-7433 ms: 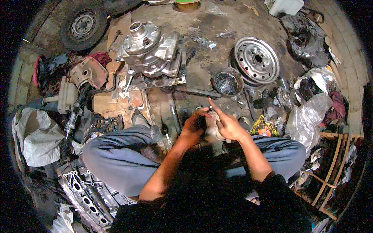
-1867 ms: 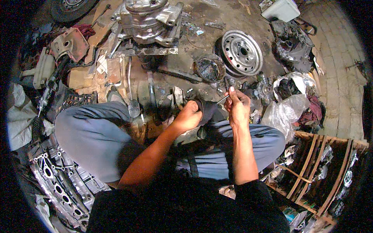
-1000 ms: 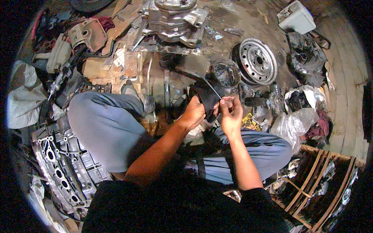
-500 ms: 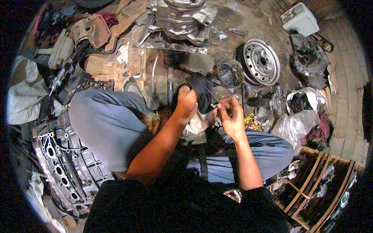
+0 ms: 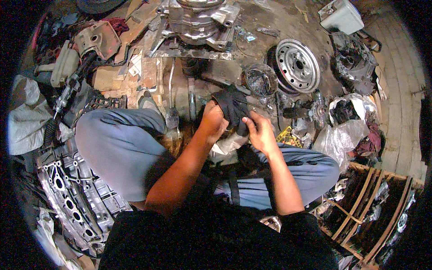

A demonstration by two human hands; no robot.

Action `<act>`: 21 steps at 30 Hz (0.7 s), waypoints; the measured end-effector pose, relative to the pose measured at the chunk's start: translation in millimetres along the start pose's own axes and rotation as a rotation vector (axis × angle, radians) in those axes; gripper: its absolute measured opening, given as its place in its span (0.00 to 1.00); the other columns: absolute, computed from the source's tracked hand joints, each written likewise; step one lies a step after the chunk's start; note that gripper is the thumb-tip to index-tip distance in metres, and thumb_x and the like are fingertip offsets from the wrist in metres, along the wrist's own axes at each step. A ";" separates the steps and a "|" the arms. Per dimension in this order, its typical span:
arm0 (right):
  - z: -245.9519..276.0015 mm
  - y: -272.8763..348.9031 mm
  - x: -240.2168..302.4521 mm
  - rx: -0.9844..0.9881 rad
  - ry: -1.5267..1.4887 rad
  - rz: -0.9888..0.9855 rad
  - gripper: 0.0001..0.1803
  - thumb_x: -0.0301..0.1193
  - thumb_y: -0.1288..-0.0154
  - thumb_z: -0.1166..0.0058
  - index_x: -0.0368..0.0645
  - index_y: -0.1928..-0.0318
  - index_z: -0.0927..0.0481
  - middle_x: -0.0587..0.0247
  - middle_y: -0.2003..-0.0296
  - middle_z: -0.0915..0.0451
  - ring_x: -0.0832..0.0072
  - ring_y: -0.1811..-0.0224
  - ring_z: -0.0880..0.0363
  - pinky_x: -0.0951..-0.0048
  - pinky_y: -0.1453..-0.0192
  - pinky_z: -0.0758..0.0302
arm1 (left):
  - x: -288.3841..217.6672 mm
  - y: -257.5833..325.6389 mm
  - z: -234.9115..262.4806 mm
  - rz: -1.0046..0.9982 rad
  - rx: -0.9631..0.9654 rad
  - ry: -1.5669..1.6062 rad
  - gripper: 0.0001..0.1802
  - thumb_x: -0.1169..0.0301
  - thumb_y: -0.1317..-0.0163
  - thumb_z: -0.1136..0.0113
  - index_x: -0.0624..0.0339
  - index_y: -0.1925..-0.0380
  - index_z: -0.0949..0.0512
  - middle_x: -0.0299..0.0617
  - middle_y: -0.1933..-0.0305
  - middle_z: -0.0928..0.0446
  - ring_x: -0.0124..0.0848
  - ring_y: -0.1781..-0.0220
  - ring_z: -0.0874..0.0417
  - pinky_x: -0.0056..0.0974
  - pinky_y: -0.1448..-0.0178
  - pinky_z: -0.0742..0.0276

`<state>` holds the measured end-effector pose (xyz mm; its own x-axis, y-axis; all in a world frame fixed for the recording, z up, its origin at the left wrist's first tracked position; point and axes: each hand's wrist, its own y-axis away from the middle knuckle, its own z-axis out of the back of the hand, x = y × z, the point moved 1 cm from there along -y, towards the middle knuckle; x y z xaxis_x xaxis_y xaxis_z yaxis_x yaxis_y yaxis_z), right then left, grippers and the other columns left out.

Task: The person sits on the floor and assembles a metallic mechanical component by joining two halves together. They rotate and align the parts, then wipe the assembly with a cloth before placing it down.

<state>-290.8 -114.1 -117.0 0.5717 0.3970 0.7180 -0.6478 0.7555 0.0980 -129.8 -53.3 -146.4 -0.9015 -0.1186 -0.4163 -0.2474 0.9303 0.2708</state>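
Observation:
In front of my lap I hold a black, flexible-looking part point(image 5: 231, 105), perhaps rubber or cloth. My left hand point(image 5: 213, 119) is closed on its left side. At its lower right edge, my right hand point(image 5: 261, 132) grips with thumb and bent fingers; part of the grip is hidden. Beneath the hands, my pale-soled foot point(image 5: 228, 143) shows between my bent legs. Just beyond the part is a round container point(image 5: 260, 80) with dark contents. A metal bar point(image 5: 192, 96) lies left of my left hand.
A large metal casing point(image 5: 198, 22) stands on a plate ahead. A steel wheel rim point(image 5: 297, 65) leans at the right, near a greasy dark assembly point(image 5: 353, 60). An engine cylinder head point(image 5: 74, 198) lies at my left, and a slatted wooden crate point(image 5: 373, 211) at my right.
The black part has turned and lifted to show more of its surface. The thin metal rod in my right hand no longer shows. My right hand has shifted slightly left, against the part.

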 end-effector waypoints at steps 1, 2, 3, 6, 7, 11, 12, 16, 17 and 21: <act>7.2 -1.8 12.5 -0.046 0.075 -0.030 0.18 0.38 0.28 0.48 0.32 0.62 0.20 0.37 0.68 0.19 0.42 0.64 0.19 0.52 0.59 0.27 | -1.2 -2.4 0.6 -0.025 -0.042 0.022 0.10 0.76 0.31 0.50 0.68 0.55 0.21 0.45 0.58 0.17 0.37 0.56 0.14 0.41 0.51 0.17; 8.1 -2.7 10.8 -0.097 0.046 -0.053 0.19 0.39 0.28 0.49 0.31 0.65 0.22 0.39 0.72 0.21 0.45 0.68 0.21 0.52 0.62 0.29 | -2.1 -3.6 1.3 -0.050 -0.084 0.045 0.11 0.77 0.31 0.51 0.69 0.55 0.22 0.45 0.58 0.17 0.38 0.56 0.14 0.41 0.50 0.17; 9.1 -3.4 6.9 -0.147 0.017 -0.076 0.21 0.40 0.27 0.49 0.31 0.69 0.23 0.41 0.76 0.23 0.49 0.73 0.22 0.53 0.65 0.31 | -2.5 -2.9 1.6 -0.081 -0.053 0.079 0.11 0.78 0.32 0.52 0.70 0.56 0.22 0.47 0.57 0.17 0.39 0.56 0.14 0.43 0.48 0.17; 11.0 -7.8 -11.2 -0.268 -0.160 -0.202 0.28 0.45 0.26 0.48 0.31 0.75 0.27 0.60 0.84 0.33 0.76 0.76 0.39 0.62 0.70 0.36 | 0.2 0.7 2.5 -0.069 -0.057 -0.098 0.17 0.73 0.27 0.60 0.67 0.46 0.26 0.52 0.47 0.20 0.47 0.46 0.18 0.50 0.37 0.22; 15.7 -10.2 -18.2 -0.284 -0.174 -0.213 0.27 0.45 0.26 0.48 0.31 0.73 0.24 0.60 0.83 0.30 0.76 0.75 0.37 0.63 0.68 0.34 | 1.1 -0.2 3.3 -0.108 -0.017 -0.102 0.17 0.75 0.29 0.60 0.67 0.47 0.25 0.52 0.48 0.20 0.47 0.46 0.17 0.50 0.37 0.22; 10.8 -8.7 -33.8 -0.454 -0.359 -0.291 0.25 0.44 0.27 0.46 0.27 0.61 0.17 0.58 0.72 0.18 0.76 0.67 0.27 0.69 0.57 0.28 | 9.0 -4.1 -1.8 -0.182 0.075 -0.092 0.19 0.83 0.36 0.61 0.70 0.49 0.25 0.54 0.48 0.20 0.47 0.46 0.17 0.49 0.36 0.22; 10.9 -7.5 -32.2 -0.481 -0.428 -0.310 0.26 0.44 0.27 0.45 0.26 0.60 0.17 0.58 0.70 0.17 0.75 0.65 0.25 0.70 0.55 0.27 | 9.7 -3.8 -4.4 -0.184 0.077 -0.083 0.20 0.84 0.38 0.61 0.70 0.49 0.24 0.54 0.48 0.20 0.46 0.46 0.17 0.49 0.35 0.22; 13.8 -7.6 -31.6 -0.587 -0.351 -0.379 0.25 0.43 0.27 0.45 0.28 0.68 0.18 0.61 0.74 0.19 0.73 0.69 0.26 0.69 0.57 0.28 | 19.5 -12.8 14.8 -0.361 0.030 -0.552 0.14 0.80 0.33 0.52 0.65 0.50 0.22 0.44 0.51 0.18 0.36 0.52 0.17 0.40 0.46 0.21; 12.0 -8.4 -45.6 -0.651 -0.327 -0.429 0.25 0.42 0.27 0.45 0.29 0.70 0.18 0.63 0.76 0.21 0.73 0.71 0.27 0.68 0.58 0.28 | 17.9 -13.4 17.9 -0.391 0.041 -0.685 0.11 0.77 0.31 0.49 0.63 0.53 0.20 0.40 0.54 0.17 0.32 0.55 0.18 0.38 0.50 0.23; 32.7 -12.4 -50.1 -0.535 -0.439 -0.341 0.27 0.44 0.27 0.46 0.41 0.82 0.28 0.73 0.85 0.34 0.81 0.81 0.40 0.71 0.75 0.43 | 15.3 -8.3 12.9 -0.500 -0.091 -0.806 0.12 0.84 0.44 0.53 0.66 0.65 0.20 0.44 0.65 0.17 0.33 0.62 0.19 0.38 0.54 0.24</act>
<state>-327.8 -160.4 -131.6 0.3716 -0.0619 0.9263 -0.0764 0.9924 0.0970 -137.0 -58.4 -166.3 -0.1760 -0.1882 -0.9662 -0.5952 0.8022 -0.0479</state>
